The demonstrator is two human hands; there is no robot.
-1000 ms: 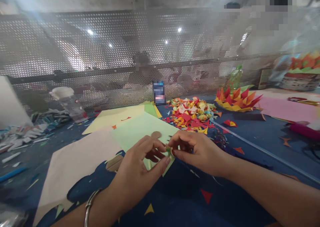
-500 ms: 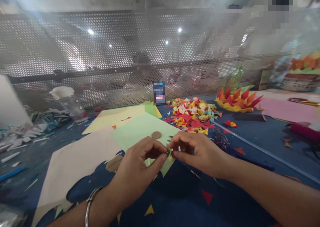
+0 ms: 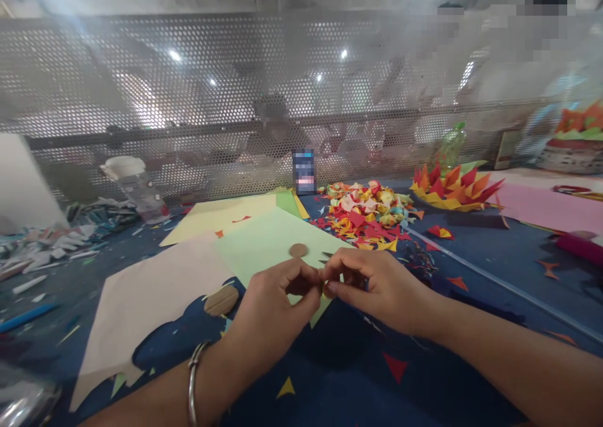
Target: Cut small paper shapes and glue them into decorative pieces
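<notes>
My left hand point(image 3: 285, 304) and my right hand point(image 3: 370, 282) meet fingertip to fingertip, thumbs and forefingers pinched together. Between them is a small piece of yellow-green paper point(image 3: 326, 291), mostly hidden by the fingers. Under both hands lies a pale green paper sheet point(image 3: 264, 238), with a small cardboard disc point(image 3: 298, 250) on it. Dark pointed tips, perhaps of scissors, show just behind my right hand. Left of my left wrist, a larger scored cardboard disc point(image 3: 221, 301) rests at the cut edge of a pale pink sheet point(image 3: 155, 282).
A heap of coloured paper scraps point(image 3: 365, 213) is beyond my right hand, beside a red-orange-yellow paper flower point(image 3: 455, 188). A phone point(image 3: 304, 171) leans against the perforated metal screen point(image 3: 211, 100). A clear tube point(image 3: 490, 276) crosses the right side. White scraps point(image 3: 56, 242) pile up at left.
My fingertips have closed further around the small paper piece, so less of it shows. The view has shifted slightly; the sheets and discs lie as before.
</notes>
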